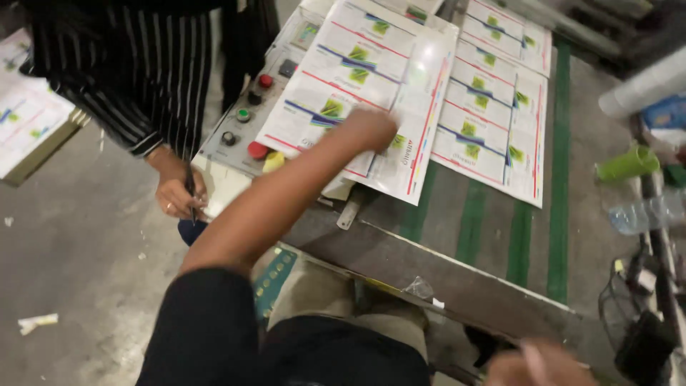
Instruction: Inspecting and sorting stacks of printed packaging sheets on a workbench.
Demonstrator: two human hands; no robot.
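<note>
Glossy white printed sheets with green, red and blue label blocks are laid over the green-striped belt table, and the person's left hand is pressed down on the nearest one, right at its lower edge next to the grey control panel with red and green buttons. Can't tell if the fingers are curled round the edge or just flat on top, the hand's a bit blurred. Right hand is low at the near edge of the table, blurry too, can't tell if it's got anything. More sheets sit overlapped just to the right. A co-worker in a striped sleeve stands by the panel with a dark pen. I reckon flat, even pressure is the way to go here so the slick sheet slides without creasing or dragging its neighbours.
</note>
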